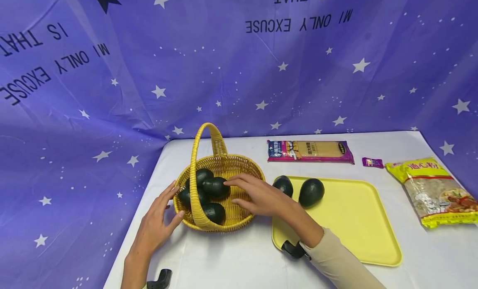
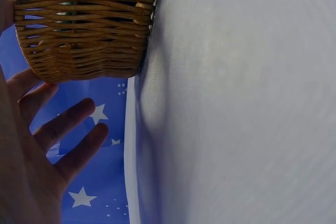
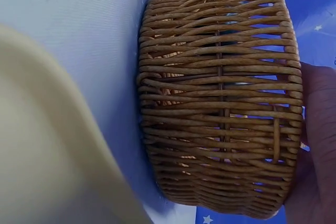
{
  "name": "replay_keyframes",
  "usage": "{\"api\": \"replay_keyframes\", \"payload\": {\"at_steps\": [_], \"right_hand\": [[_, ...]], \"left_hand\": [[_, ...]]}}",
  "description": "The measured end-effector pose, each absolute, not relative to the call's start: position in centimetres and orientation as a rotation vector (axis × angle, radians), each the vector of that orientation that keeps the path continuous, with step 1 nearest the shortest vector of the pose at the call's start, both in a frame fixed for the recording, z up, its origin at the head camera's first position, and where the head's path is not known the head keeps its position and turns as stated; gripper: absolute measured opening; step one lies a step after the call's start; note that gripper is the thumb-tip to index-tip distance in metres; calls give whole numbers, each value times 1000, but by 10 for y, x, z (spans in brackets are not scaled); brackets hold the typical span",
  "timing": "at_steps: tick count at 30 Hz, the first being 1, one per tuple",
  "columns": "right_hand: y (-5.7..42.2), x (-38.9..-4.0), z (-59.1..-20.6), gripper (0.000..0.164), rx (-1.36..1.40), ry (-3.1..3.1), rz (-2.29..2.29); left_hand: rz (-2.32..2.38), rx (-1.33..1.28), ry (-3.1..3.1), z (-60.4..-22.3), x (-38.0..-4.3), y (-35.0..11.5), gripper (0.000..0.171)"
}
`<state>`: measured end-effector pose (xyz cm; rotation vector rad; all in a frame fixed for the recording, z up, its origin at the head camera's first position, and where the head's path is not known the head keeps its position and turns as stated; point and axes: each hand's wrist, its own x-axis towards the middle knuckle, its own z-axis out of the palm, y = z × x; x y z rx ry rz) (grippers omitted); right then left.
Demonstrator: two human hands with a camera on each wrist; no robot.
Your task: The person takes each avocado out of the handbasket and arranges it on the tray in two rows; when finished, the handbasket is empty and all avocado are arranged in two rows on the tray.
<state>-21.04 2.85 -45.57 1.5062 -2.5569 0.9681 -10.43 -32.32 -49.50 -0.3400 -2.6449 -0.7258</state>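
- Your right hand reaches over the right side of the wicker basket, fingers pointing left into it.
- The avocado nearest those fingers lies just left of the fingertips, inside the basket, its long axis running roughly left to right; you meet it end-on.
- You have no grasp on it: the thumb stands apart on the near side, and the extended fingers reach only its right end. Whether they touch it or sit just beside it, you cannot tell.
- Three other avocados show in the basket, left, far and near of that one, two of them partly behind the handle.
- Your left hand is at the basket's left side, fingers spread and gripping nothing, some fingertips against the rim.
- Two more avocados lie on the far left part of the yellow tray, right of the basket. Your right hand is much the nearer one to them, but its fingers face away; the left one is partly hidden behind that hand.
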Motion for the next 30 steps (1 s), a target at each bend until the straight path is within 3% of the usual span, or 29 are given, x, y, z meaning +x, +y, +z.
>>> {"api": "replay_keyframes", "payload": {"at_steps": [30], "right_hand": [[-2, -221, -452, 54, 1593, -2581, 867]], "left_hand": [[-730, -324, -2662, -495, -104, -324, 77]]}}
